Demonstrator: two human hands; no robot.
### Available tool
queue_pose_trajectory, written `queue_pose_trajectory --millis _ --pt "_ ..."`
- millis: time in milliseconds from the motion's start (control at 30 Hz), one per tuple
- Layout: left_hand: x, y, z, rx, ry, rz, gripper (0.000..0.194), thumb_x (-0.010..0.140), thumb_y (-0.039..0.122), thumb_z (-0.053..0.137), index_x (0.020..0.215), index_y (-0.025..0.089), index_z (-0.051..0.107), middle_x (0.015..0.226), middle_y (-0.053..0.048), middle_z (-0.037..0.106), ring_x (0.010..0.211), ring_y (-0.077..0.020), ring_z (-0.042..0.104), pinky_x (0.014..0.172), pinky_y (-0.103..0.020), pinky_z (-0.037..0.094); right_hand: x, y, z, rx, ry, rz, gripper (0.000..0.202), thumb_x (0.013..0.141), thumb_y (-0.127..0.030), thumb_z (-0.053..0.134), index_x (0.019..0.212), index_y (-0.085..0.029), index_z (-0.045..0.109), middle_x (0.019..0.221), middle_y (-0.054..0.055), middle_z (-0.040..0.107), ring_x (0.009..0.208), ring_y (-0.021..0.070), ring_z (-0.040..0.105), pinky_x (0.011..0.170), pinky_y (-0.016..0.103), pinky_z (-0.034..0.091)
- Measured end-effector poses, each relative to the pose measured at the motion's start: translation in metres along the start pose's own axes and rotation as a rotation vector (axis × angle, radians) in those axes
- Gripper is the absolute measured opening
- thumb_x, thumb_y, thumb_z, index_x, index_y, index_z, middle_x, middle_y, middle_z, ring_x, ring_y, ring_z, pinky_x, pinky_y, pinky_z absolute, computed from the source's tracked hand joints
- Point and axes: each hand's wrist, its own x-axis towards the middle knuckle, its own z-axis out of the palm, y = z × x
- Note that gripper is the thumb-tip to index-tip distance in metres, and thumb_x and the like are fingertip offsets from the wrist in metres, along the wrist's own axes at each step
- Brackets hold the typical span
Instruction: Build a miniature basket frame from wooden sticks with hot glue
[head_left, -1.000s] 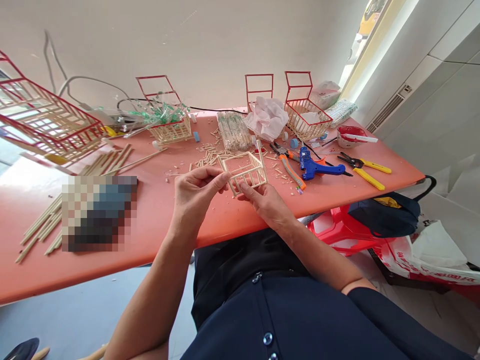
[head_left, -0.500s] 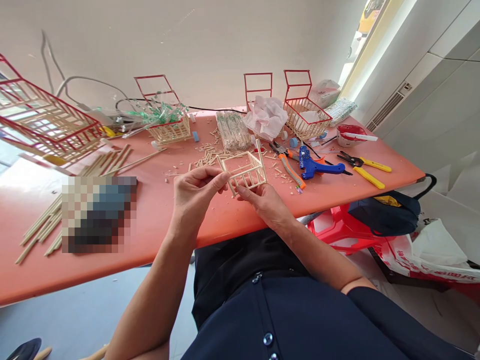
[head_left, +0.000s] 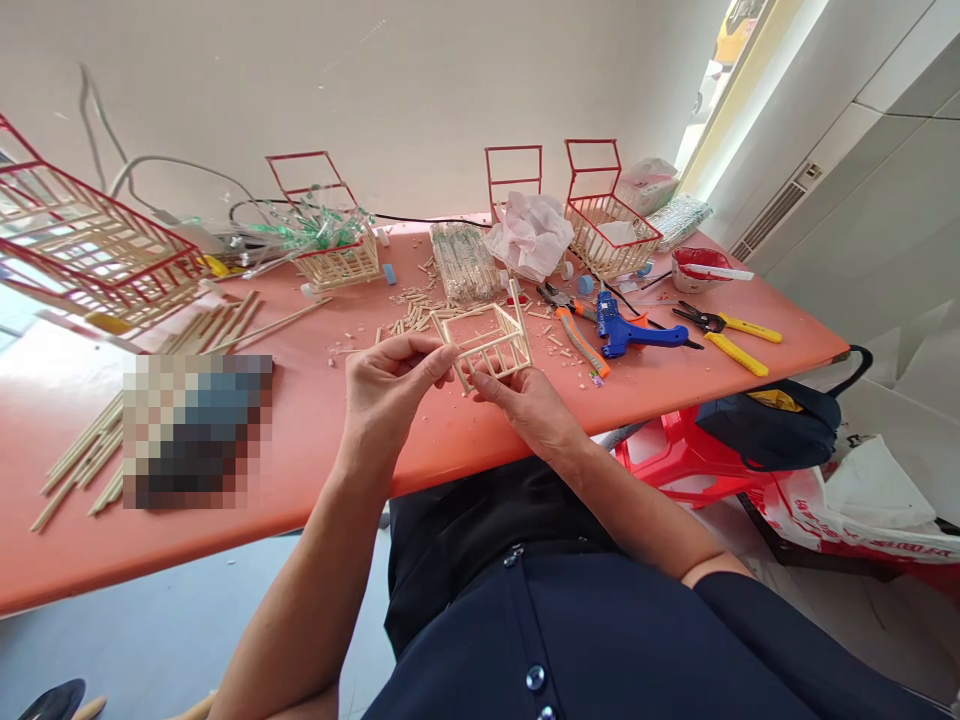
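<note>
The small stick frame (head_left: 491, 345) is being held in both hands over the near part of the bench (head_left: 315, 440), in from the middle of its near edge; whether it is touching the surface cannot be told. The left hand (head_left: 394, 375) is pinching the frame's left end between thumb and fingers, while the right hand (head_left: 534, 405) is gripping its lower near right part, thumb uppermost. As to progress, rails and short bars are already forming an open body, and longer posts are rising at its ends. The work is judged to be standing part-way: no red is showing on the frame, whereas red rails and tall red handles are showing on the filled basket (head_left: 345, 262) and the right-hand basket (head_left: 600, 245) near the far edge. A large basket (head_left: 90, 235) is occupying the far left corner. Loose offcuts (head_left: 420, 315) are littering the surface just beyond the frame, and orange-handled pliers (head_left: 581, 340) and a blue glue gun (head_left: 619, 335) are crowding its right side. Yellow-handled cutters (head_left: 718, 324) and a red-stained cup (head_left: 694, 278) are lying towards the right end. Long sticks (head_left: 86, 455) are lying towards the left end, partly hidden by a pixelated patch.
</note>
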Motion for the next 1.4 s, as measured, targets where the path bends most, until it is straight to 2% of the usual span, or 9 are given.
queue_pose_trajectory --millis 233,433,700,900,1067,1167,1233,1300,1400 --pt "0.0 -0.001 0.0 -0.018 -0.006 0.001 0.009 0.08 0.022 0.085 0.073 0.019 0.081 0.061 -0.001 0.067 0.057 -0.01 0.059 0.057 -0.023 0.048 0.0 -0.001 -0.001 -0.033 -0.009 0.007 0.057 0.072 -0.075 0.088 0.074 -0.019 0.078 0.093 0.004 0.068 0.1 0.0188 0.06 0.097 0.033 0.048" --pt "-0.001 0.0 -0.001 0.003 0.016 -0.001 0.009 0.08 0.024 0.085 0.075 0.019 0.08 0.062 -0.001 0.067 0.059 -0.0114 0.061 0.059 -0.024 0.05 0.0 -0.002 -0.002 0.001 -0.026 0.015 0.059 0.064 -0.075 0.093 0.076 -0.019 0.08 0.1 0.005 0.071 0.104 0.0196 0.061 0.097 0.032 0.049" --pt "-0.001 0.002 -0.001 0.019 0.004 -0.003 0.013 0.079 0.028 0.087 0.074 0.019 0.079 0.063 -0.001 0.066 0.059 -0.0117 0.06 0.059 -0.025 0.05 -0.002 -0.002 0.0 0.03 -0.024 -0.013 0.055 0.067 -0.071 0.093 0.084 -0.02 0.08 0.096 0.005 0.07 0.099 0.0196 0.061 0.095 0.034 0.051" --pt "-0.001 0.001 -0.002 0.038 0.005 -0.015 0.016 0.079 0.031 0.088 0.074 0.019 0.079 0.063 -0.001 0.066 0.059 -0.0124 0.059 0.059 -0.026 0.049 -0.002 -0.002 0.0 -0.01 -0.018 -0.009 0.056 0.069 -0.075 0.09 0.08 -0.021 0.078 0.099 0.007 0.074 0.108 0.0231 0.063 0.1 0.036 0.05" --pt "0.004 -0.001 -0.008 -0.018 0.04 -0.01 0.021 0.076 0.035 0.091 0.074 0.019 0.077 0.063 0.0 0.065 0.06 -0.0116 0.058 0.06 -0.026 0.047 -0.008 0.0 -0.008 0.007 -0.031 0.027 0.06 0.071 -0.073 0.091 0.098 -0.021 0.081 0.113 0.007 0.077 0.113 0.0215 0.066 0.104 0.036 0.052" --pt "0.007 -0.003 -0.014 -0.07 0.051 -0.002 0.02 0.078 0.034 0.09 0.074 0.02 0.077 0.064 0.0 0.064 0.06 -0.0106 0.056 0.061 -0.025 0.045 -0.025 -0.009 -0.021 -0.069 -0.112 0.047 0.058 0.078 -0.069 0.088 0.113 -0.024 0.081 0.121 0.007 0.078 0.115 0.0208 0.068 0.107 0.037 0.052" --pt "0.009 -0.004 -0.018 -0.091 0.057 0.006 0.019 0.08 0.034 0.089 0.075 0.02 0.077 0.065 0.0 0.065 0.062 -0.0107 0.056 0.062 -0.025 0.046 -0.037 -0.021 -0.033 -0.177 -0.177 0.071 0.053 0.084 -0.067 0.084 0.112 -0.022 0.081 0.118 0.009 0.078 0.109 0.0206 0.07 0.101 0.037 0.055" --pt "0.01 -0.004 -0.02 -0.087 0.062 0.012 0.019 0.08 0.035 0.088 0.077 0.02 0.078 0.067 -0.001 0.065 0.062 -0.0109 0.056 0.063 -0.025 0.046 -0.042 -0.036 -0.044 -0.294 -0.16 0.017 0.051 0.089 -0.068 0.08 0.108 -0.021 0.08 0.106 0.008 0.078 0.097 0.0199 0.071 0.09 0.035 0.057" --pt "0.013 -0.004 -0.022 -0.037 0.06 0.032 0.021 0.08 0.038 0.089 0.079 0.02 0.079 0.066 0.0 0.065 0.06 -0.0106 0.055 0.061 -0.026 0.045 -0.031 -0.058 -0.055 -0.42 0.025 -0.246 0.048 0.094 -0.068 0.074 0.109 -0.022 0.077 0.1 0.006 0.076 0.088 0.0185 0.068 0.084 0.033 0.055"
